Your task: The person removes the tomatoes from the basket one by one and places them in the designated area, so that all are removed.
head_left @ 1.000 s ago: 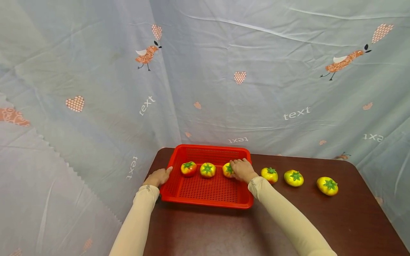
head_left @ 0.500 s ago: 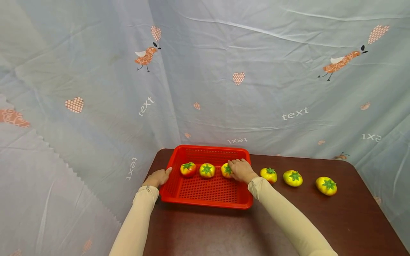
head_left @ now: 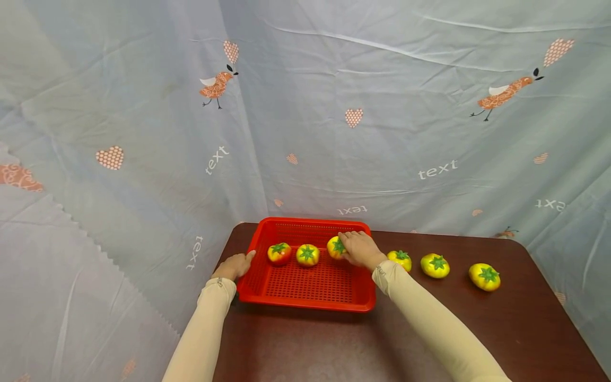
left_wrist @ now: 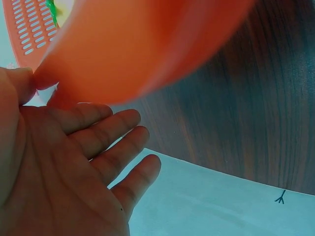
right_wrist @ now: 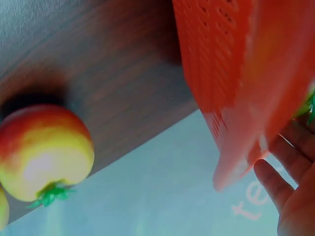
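A red plastic basket (head_left: 305,306) with perforated walls stands on the table. My left hand (head_left: 235,266) holds its left rim, thumb over the edge and the other fingers along the outside in the left wrist view. Inside the basket, my right hand (head_left: 361,250) grips a yellow tomato (head_left: 336,248) with a green star-shaped top, close above the basket floor. Two more tomatoes lie in a row to its left: a red-yellow tomato (head_left: 279,254) and a yellow tomato (head_left: 307,255). In the right wrist view the held tomato is mostly hidden behind the basket wall.
To the right of the basket, a tomato (head_left: 400,260) partly behind the right wrist, another tomato (head_left: 435,266) and a third tomato (head_left: 484,277) lie on the dark wooden table (head_left: 525,323). A patterned grey-blue curtain (head_left: 305,106) hangs close behind the table and along its left.
My right hand has risen slightly with the yellow tomato, which now sits a little higher than the two beside it. The left hand stays on the basket's rim.
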Available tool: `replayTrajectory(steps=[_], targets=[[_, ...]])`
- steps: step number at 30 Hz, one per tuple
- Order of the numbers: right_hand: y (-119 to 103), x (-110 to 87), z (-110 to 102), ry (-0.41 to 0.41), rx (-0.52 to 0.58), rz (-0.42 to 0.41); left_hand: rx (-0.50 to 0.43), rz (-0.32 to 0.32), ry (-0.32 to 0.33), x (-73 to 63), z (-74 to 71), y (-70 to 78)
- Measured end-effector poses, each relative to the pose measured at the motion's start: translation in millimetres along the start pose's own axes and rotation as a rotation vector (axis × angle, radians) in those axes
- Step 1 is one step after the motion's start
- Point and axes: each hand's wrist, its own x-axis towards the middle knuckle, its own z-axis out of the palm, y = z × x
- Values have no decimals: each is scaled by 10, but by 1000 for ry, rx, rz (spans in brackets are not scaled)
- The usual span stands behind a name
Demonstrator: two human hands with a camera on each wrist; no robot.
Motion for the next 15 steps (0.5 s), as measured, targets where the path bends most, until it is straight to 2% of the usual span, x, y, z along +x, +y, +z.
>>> replayTrajectory(steps=[15], targets=[[212,-151,-136,133,13,-10,13,10,15,-2,6,-8]])
